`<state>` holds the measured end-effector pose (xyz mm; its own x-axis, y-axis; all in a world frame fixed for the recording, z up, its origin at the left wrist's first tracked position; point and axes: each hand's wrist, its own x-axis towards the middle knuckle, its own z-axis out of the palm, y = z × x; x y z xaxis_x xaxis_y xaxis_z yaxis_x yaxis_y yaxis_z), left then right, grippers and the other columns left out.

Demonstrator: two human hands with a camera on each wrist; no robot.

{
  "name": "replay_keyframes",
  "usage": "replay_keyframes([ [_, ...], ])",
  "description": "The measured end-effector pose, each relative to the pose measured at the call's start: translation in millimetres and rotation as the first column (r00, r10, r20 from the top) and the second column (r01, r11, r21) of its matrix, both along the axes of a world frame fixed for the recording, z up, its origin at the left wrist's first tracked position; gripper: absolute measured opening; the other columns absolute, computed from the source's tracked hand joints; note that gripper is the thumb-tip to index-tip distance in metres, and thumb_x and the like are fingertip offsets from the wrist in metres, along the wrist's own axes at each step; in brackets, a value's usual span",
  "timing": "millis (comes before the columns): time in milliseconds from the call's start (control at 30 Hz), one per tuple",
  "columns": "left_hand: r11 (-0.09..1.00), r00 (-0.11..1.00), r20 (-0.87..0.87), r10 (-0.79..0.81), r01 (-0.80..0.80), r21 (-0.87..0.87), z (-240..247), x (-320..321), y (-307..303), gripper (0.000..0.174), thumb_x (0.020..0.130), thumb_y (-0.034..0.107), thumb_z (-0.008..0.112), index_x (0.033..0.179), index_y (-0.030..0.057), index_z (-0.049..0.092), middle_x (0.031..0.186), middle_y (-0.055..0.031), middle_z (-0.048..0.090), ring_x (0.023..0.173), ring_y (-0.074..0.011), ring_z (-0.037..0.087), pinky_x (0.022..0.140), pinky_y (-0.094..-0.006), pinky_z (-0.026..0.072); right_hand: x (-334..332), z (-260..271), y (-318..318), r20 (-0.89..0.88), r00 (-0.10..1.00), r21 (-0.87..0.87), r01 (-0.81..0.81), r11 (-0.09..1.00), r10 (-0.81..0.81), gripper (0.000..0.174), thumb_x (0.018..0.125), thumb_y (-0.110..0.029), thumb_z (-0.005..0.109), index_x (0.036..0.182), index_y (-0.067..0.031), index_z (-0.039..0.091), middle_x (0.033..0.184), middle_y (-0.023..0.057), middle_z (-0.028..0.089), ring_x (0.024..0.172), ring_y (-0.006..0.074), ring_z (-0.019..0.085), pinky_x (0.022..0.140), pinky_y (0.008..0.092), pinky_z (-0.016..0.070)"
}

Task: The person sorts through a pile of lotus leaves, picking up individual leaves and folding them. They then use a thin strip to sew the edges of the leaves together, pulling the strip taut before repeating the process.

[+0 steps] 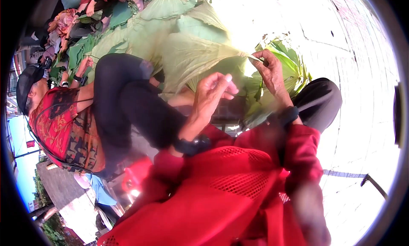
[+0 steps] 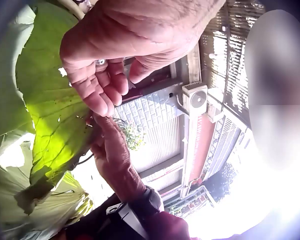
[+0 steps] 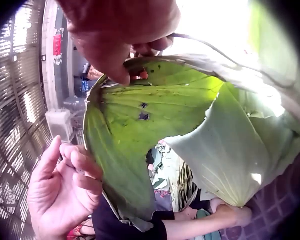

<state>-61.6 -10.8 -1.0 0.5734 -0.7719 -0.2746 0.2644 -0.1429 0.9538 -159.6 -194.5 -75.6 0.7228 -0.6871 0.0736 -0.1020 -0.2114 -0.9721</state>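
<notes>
A large, pale green lotus leaf [image 1: 191, 58] spreads in front of me, its surface wrinkled. My right hand [image 1: 270, 73] pinches its edge between thumb and fingers. From the right wrist view the leaf [image 3: 175, 110] shows torn, browned margins and small holes. My left hand [image 1: 211, 90] hovers beside the leaf, fingers loosely bent and nothing between them. In the left wrist view, the left hand [image 2: 135, 40] overlaps the leaf's edge, near the right hand [image 2: 115, 155]. Brighter green leaves [image 1: 285, 67] lie beyond my right hand.
More leaves [image 1: 123, 41] are heaped at the far left. A person in a patterned red shirt [image 1: 64, 122] sits close on my left, dark-trousered knees [image 1: 128, 88] near the leaves. Others sit farther back. Sunlit paving [image 1: 336, 54] extends along the right.
</notes>
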Motion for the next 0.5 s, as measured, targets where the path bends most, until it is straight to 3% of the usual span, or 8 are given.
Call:
replay_keyframes([
  [33, 1.000, 0.954, 0.299, 0.023, -0.021, -0.011, 6, -6, 3, 0.019, 0.084, 0.015, 0.066, 0.093, 0.0015, 0.057, 0.094, -0.0101, 0.061, 0.086, -0.0206, 0.061, 0.070, -0.0313, 0.0511, -2, 3, -2, 0.018, 1.000, 0.097, -0.012, 0.995, 0.010, 0.015, 0.079, -0.012, 0.065, 0.092, -0.0027, 0.064, 0.081, 0.0025, 0.062, 0.072, 0.0102, 0.055, 0.065, 0.0242, 0.0433],
  [67, 0.999, 0.821, 0.569, 0.046, -0.036, -0.029, 13, -10, 4, 0.021, 0.081, 0.015, 0.068, 0.093, 0.0018, 0.056, 0.095, -0.0095, 0.060, 0.084, -0.0190, 0.060, 0.067, -0.0306, 0.0505, -3, 7, -4, 0.037, 0.999, 0.193, -0.027, 0.981, 0.020, 0.015, 0.081, -0.013, 0.065, 0.091, -0.0024, 0.064, 0.080, 0.0014, 0.062, 0.071, 0.0089, 0.055, 0.065, 0.0237, 0.0432],
  [100, 0.993, 0.588, 0.803, 0.100, -0.104, -0.047, 22, -9, 2, 0.033, 0.073, 0.013, 0.073, 0.099, 0.0025, 0.056, 0.101, -0.0096, 0.058, 0.089, -0.0239, 0.055, 0.074, -0.0364, 0.0479, -5, 14, -7, 0.046, 0.998, 0.177, -0.058, 0.983, 0.050, 0.013, 0.084, -0.013, 0.063, 0.090, -0.0021, 0.064, 0.078, -0.0006, 0.063, 0.072, 0.0062, 0.054, 0.066, 0.0224, 0.0430],
  [200, 0.980, 0.086, 0.996, 0.002, -0.197, 0.015, 38, 3, -12, 0.045, 0.068, 0.015, 0.075, 0.106, 0.0038, 0.055, 0.105, -0.0103, 0.056, 0.095, -0.0297, 0.051, 0.084, -0.0418, 0.0423, -10, 25, -10, 0.064, 0.989, 0.210, -0.141, 0.968, 0.130, 0.012, 0.084, -0.014, 0.063, 0.090, -0.0027, 0.064, 0.079, -0.0018, 0.061, 0.072, 0.0063, 0.053, 0.067, 0.0224, 0.0435],
  [233, 0.985, 0.144, 0.988, -0.052, -0.153, 0.074, 36, 5, -16, 0.047, 0.070, 0.014, 0.072, 0.112, 0.0045, 0.054, 0.105, -0.0129, 0.057, 0.097, -0.0349, 0.050, 0.090, -0.0452, 0.0367, -12, 29, -11, 0.081, 0.982, 0.278, -0.184, 0.943, 0.168, 0.012, 0.084, -0.014, 0.064, 0.088, -0.0027, 0.063, 0.079, -0.0024, 0.061, 0.075, 0.0062, 0.053, 0.069, 0.0219, 0.0433],
  [333, 0.982, 0.103, 0.980, -0.168, -0.066, 0.175, 17, 14, -25, 0.036, 0.075, 0.011, 0.067, 0.110, 0.0047, 0.057, 0.105, -0.0126, 0.059, 0.097, -0.0324, 0.053, 0.087, -0.0397, 0.0413, -18, 43, -9, 0.054, 0.979, 0.313, -0.204, 0.927, 0.198, 0.011, 0.084, -0.013, 0.066, 0.087, -0.0029, 0.063, 0.079, -0.0016, 0.060, 0.078, 0.0060, 0.052, 0.073, 0.0219, 0.0424],
  [467, 0.957, 0.310, 0.911, -0.271, -0.014, 0.290, 22, 23, -32, 0.019, 0.084, 0.012, 0.059, 0.101, 0.0056, 0.060, 0.087, -0.0157, 0.061, 0.080, -0.0349, 0.058, 0.070, -0.0417, 0.0443, -19, 38, -18, 0.045, 0.971, 0.303, -0.235, 0.923, 0.233, 0.017, 0.083, -0.018, 0.068, 0.089, -0.0038, 0.062, 0.080, -0.0013, 0.058, 0.082, 0.0075, 0.052, 0.076, 0.0226, 0.0413],
  [500, 0.967, 0.298, 0.922, -0.248, 0.013, 0.256, 21, 27, -33, 0.017, 0.086, 0.014, 0.056, 0.098, 0.0038, 0.060, 0.078, -0.0170, 0.060, 0.071, -0.0359, 0.056, 0.063, -0.0411, 0.0435, -16, 36, -19, 0.091, 0.973, 0.280, -0.228, 0.932, 0.211, 0.019, 0.083, -0.020, 0.068, 0.090, -0.0041, 0.062, 0.081, -0.0011, 0.058, 0.082, 0.0082, 0.053, 0.076, 0.0230, 0.0413],
])
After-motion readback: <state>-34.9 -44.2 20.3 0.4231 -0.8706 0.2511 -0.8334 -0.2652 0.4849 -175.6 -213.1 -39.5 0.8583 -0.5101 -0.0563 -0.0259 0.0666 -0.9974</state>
